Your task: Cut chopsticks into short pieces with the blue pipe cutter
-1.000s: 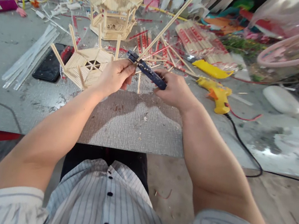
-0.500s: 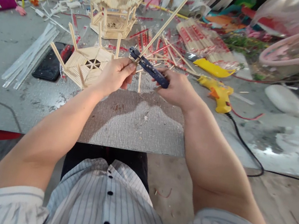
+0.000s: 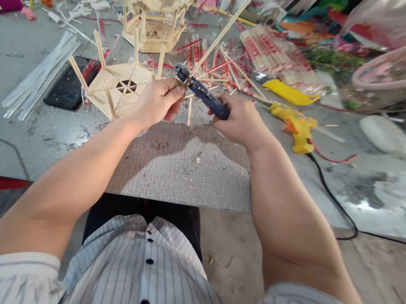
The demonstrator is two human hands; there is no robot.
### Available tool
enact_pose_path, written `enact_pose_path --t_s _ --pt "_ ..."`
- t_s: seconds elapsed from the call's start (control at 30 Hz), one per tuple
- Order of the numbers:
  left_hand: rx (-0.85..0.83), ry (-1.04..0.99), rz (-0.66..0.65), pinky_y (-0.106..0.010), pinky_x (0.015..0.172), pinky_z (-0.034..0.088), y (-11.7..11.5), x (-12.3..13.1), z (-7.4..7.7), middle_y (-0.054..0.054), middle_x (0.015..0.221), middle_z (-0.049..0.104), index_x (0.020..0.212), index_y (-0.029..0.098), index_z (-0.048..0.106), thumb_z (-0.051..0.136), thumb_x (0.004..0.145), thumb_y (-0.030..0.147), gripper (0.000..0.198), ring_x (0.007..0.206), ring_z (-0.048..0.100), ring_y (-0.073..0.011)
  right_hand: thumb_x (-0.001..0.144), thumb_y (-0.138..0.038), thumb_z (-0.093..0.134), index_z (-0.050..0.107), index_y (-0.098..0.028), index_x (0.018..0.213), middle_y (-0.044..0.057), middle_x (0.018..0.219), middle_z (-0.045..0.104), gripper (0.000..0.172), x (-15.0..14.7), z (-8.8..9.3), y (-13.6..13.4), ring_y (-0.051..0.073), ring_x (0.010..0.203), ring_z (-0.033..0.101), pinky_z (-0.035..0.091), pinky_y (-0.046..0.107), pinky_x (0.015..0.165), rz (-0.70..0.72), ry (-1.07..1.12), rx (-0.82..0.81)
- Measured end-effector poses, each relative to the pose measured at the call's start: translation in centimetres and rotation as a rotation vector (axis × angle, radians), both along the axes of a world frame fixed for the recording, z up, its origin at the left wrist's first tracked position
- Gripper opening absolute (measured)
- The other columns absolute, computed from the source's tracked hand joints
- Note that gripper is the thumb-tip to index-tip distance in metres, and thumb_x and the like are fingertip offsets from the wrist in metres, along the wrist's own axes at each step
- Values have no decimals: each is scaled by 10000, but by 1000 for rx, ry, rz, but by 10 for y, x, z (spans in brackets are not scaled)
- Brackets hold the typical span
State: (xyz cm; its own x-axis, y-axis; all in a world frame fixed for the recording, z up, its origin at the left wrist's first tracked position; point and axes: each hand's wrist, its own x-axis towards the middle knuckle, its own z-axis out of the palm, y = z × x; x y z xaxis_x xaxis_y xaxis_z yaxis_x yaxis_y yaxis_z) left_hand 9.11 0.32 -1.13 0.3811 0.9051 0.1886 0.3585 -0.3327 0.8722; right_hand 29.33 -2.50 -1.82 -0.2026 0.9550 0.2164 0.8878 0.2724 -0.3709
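Your left hand (image 3: 159, 100) pinches the lower part of a long wooden stick (image 3: 225, 32) just right of the hexagonal base (image 3: 104, 84), that grip closed with no gap showing; farther right of the base, your right hand (image 3: 239, 119) has its grip wrapped around the handle of a dark blue tool (image 3: 206, 97). The tool's head crosses the stick right beside your left fingertips, and that closeness looks like the main risk: should it slip or bite at an angle, it could nip your thumb or split the wood along the grain. The stick slants up to the right and beyond the base, pinched only near its low end, so a twist of the tool might lever it round in your fingers. Your left hand overlaps the base's right side in view; whether they touch you can't tell from here, but a jerk of the wrist could knock loose the upright post (image 3: 161, 62) there. Well right of the base, the yellow glue gun (image 3: 302, 129) lies on the counter (image 3: 184, 169); if it is hot, a careless sweep rightward could burn your knuckles.
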Motion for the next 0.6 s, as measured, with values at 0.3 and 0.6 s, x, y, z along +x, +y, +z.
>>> enact_pose_path --t_s 0.3,0.6 --pt "-33 22 46 -195 512 430 1 0 -4 15 526 531 747 190 515 384 914 321 250 493 554 -85 658 -295 579 591 -221 758 36 635 560 125 -5 -9 3 228 701 578 458 362 647 -129 -8 15" --pt "-33 104 9 -244 570 467 3 5 -14 1 468 505 623 191 508 420 882 304 295 532 566 -133 730 -559 540 518 -216 550 17 430 499 388 -12 13 -18 173 467 530 413 306 511 -206 -51 -386"
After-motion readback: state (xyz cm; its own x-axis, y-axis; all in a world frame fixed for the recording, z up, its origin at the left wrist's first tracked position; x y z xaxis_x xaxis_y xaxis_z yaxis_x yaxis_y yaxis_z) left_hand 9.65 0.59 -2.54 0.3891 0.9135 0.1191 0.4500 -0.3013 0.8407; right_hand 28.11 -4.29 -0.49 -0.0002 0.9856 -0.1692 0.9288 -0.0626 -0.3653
